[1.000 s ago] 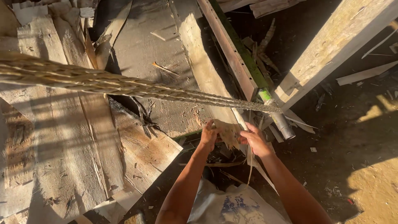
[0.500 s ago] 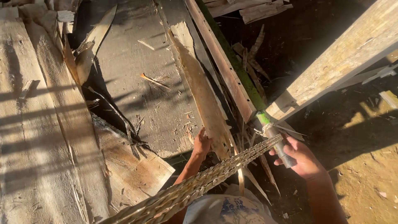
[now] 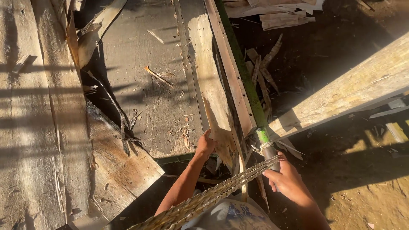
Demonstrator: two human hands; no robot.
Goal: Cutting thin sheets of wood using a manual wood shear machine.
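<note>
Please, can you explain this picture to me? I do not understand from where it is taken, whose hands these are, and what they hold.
The picture comes from a camera worn on a person's head, looking down at their own two bare arms. The left hand presses on a pale, splintered strip of wood lying among weathered grey wooden boards. The right hand grips the grey lower end of a long pole with a green stripe, where a light cord is tied around it. A thick braided rope of dry yellowish fibre runs across in front of both arms. To the right are a pale wooden beam and sunlit sandy ground.
</note>
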